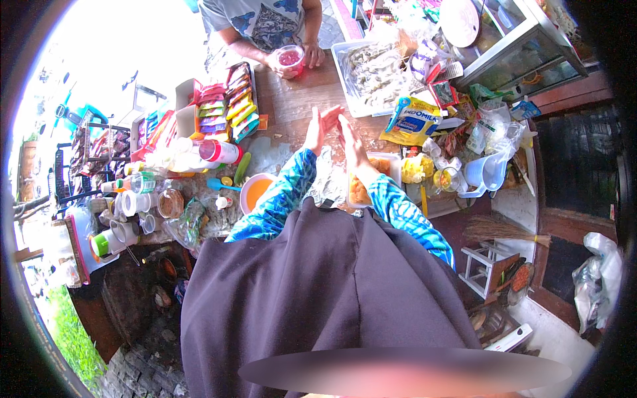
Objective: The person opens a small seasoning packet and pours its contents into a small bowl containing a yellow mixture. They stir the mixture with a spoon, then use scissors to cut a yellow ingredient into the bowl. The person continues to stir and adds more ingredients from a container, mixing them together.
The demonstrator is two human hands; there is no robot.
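Over the middle of the wooden table (286,107), my left hand (318,130) and my right hand (352,144) are raised with fingers stretched out. Their fingertips come close together, and I see nothing held in either. Beneath them, a patch of the tabletop looks wet or covered with clear plastic. By my right wrist stands a clear plastic container (359,193) of orange-brown food, partly hidden by that forearm. A white bowl (255,191) of orange liquid sits beside my left forearm. Near it lie a green cucumber (242,167), a cut lime (226,181) and a blue spatula (219,185).
Across the table a person's hand holds a cup of red drink (289,58). Drink sachets (241,107) and jars (219,151) crowd the left. On the right are a tray of small bags (371,74), a yellow Indomilk pouch (410,122) and a measuring jug (485,171).
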